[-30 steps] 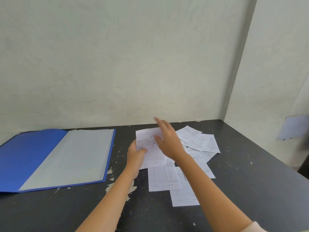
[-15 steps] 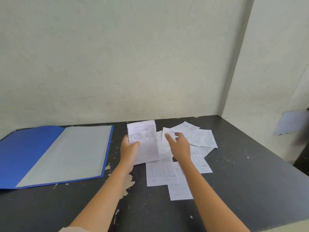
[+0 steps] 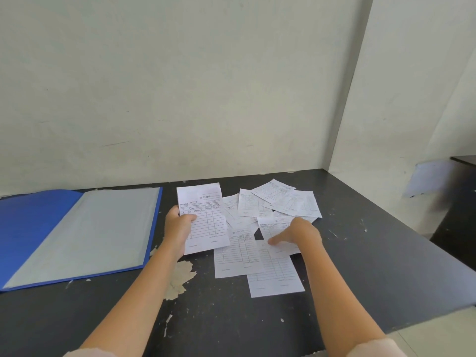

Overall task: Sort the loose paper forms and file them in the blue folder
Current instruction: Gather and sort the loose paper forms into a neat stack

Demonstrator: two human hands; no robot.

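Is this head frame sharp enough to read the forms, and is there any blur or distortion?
Head view: even, soft light, no glare; the held form shows its grid but its handwriting is barely legible; a pale object at the right edge is smeared; wide-angle bending tilts the wall corner.

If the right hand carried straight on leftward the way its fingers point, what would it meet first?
Probably the form lying flat just left of the right hand, before the held stack; depth is unclear.

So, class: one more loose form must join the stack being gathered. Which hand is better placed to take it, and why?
The right hand: it already rests on a loose form in the scattered pile. The left hand is occupied, holding the gathered forms raised beside the open blue folder.
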